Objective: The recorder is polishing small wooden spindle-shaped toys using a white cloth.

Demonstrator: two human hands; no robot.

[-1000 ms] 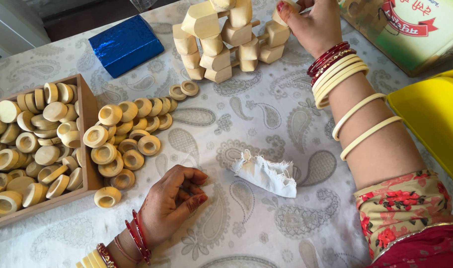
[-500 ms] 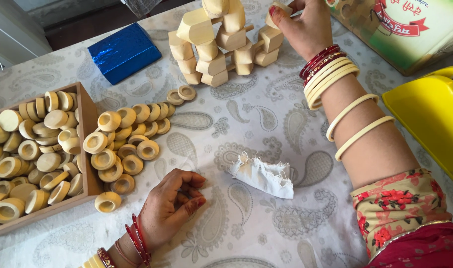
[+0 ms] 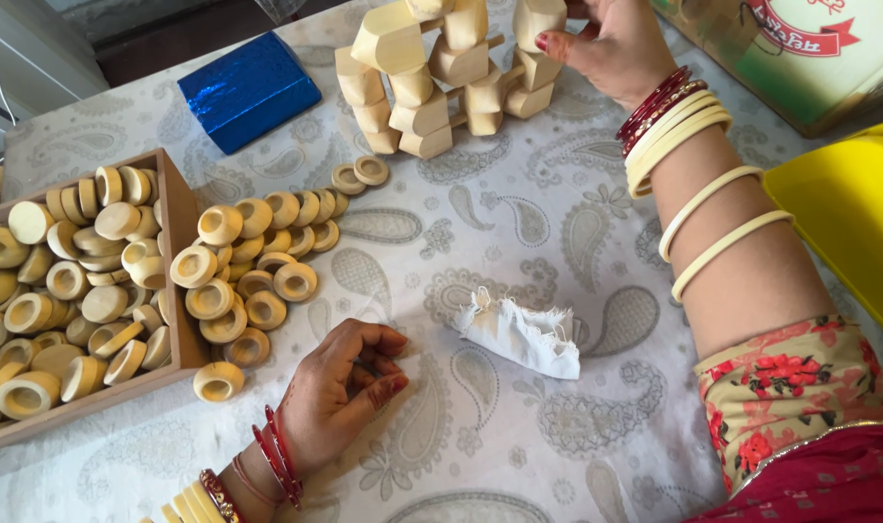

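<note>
Taking the crumpled white cloth [image 3: 521,334] in the middle of the table [image 3: 519,213] as the landmark: nearest the camera and just left of the cloth, the left hand [image 3: 340,387] rests on the patterned covering with its fingers [image 3: 379,373] curled loosely inward and holding nothing. One loose wooden ring [image 3: 217,381] lies just beyond that hand's left side, and a heap of wooden rings [image 3: 258,261] spreads up and left of the cloth, against the side of an open wooden box [image 3: 182,281] filled with more of the same.

Far beyond the cloth, toward the back edge of the table, stands a stack of pale wooden blocks [image 3: 432,77], piled upright in several uneven columns. The right hand [image 3: 611,44] is at the stack's right side, well apart from the cloth, its forearm ringed with red and cream bangles. Its fingers [image 3: 558,44] are pressed against the rightmost upright block [image 3: 536,24], thumb toward the camera; whether they pinch it fully I cannot tell, since the far side is hidden. That block's long axis runs vertically. The right hand is far nearer the stack than the left.

A blue foil-wrapped packet [image 3: 248,89] lies left of the stack, and a yellow bin [image 3: 848,232] sits right of the cloth.
</note>
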